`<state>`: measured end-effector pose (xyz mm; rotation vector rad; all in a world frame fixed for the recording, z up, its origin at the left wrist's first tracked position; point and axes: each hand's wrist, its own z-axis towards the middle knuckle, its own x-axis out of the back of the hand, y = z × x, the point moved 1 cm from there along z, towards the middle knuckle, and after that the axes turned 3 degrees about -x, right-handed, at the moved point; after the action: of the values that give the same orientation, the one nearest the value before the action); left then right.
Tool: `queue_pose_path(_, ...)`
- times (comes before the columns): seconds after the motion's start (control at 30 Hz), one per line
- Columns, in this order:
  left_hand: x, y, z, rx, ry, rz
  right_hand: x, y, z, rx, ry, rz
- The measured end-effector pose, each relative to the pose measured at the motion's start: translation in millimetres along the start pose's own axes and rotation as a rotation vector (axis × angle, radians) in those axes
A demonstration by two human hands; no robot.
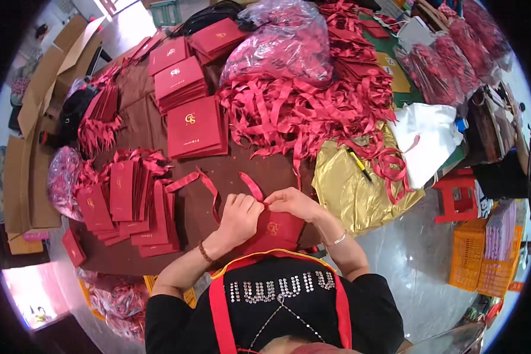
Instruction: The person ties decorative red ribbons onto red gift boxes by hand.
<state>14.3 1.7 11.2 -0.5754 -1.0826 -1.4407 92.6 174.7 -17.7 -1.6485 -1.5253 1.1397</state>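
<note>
The left hand [239, 219], fingers curled, and right hand [296, 204], fingers pinched, both apparently grip a red ribbon [251, 185] above a red bag [277, 230] at the worktop [197, 213].

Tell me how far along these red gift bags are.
Likely done: the ribboned bags fanned out at left, ribbons showing at their tops. In hand: one gift bag, with the left hand and right hand at its top edge and a ribbon end poking up there. Apparently left: the stacked bags farther away, showing no ribbons, beside a large heap of loose ribbons.
</note>
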Motion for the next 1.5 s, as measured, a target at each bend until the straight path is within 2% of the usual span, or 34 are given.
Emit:
queue_pose_path(0.23,5,14,3,-0.063,-0.039,0.202,-4,2,0,-0.019,0.033,0.0)
queue_pose_path(0.5,7,19,11,-0.093,-0.149,0.29,-10,-9,-4,0.048,0.08,-0.231)
queue_pose_path(0.57,4,17,10,-0.103,-0.171,0.303,-8,-6,-4,0.043,0.081,-0.192)
queue_pose_path(0.63,4,10,6,-0.118,-0.112,0.18,-5,-2,-5,0.032,0.082,-0.151)
queue_pose_path(0.7,4,2,6,-0.049,-0.088,0.088,-4,-1,-5,0.043,0.051,-0.104)
queue_pose_path(0.77,9,-5,9,0.193,-0.144,-0.253,-8,-10,-10,0.015,0.08,-0.128)
queue_pose_path(0.9,13,-15,12,0.279,-0.281,-0.312,-12,-16,-8,0.066,0.07,-0.294)
queue_pose_path(0.97,21,-16,22,0.177,-0.103,-0.269,-13,-18,-9,0.078,0.071,-0.335)
queue_pose_path(1.03,17,-26,20,0.208,-0.099,-0.353,-18,-25,-12,0.07,0.086,-0.433)
queue_pose_path(1.13,16,-38,21,0.509,-0.365,-0.578,-26,-34,-16,0.124,0.12,-0.424)
queue_pose_path(1.17,18,-42,24,0.499,-0.362,-0.575,-28,-35,-16,0.139,0.101,-0.43)
queue_pose_path(1.23,20,-49,25,0.564,-0.496,-0.684,-32,-36,-18,0.248,0.145,-0.557)
queue_pose_path(1.27,21,-50,28,0.56,-0.491,-0.677,-36,-38,-18,0.25,0.179,-0.612)
queue_pose_path(1.37,24,-48,31,0.31,-0.454,-0.657,-48,-49,-21,0.209,0.219,-0.711)
queue_pose_path(1.4,26,-52,35,0.333,-0.563,-0.766,-52,-51,-22,0.161,0.23,-0.751)
queue_pose_path(1.43,28,-54,34,0.334,-0.559,-0.761,-55,-48,-21,0.166,0.228,-0.754)
queue_pose_path(1.5,28,-59,34,0.28,-0.69,-0.737,-57,-43,-20,0.279,0.266,-0.746)
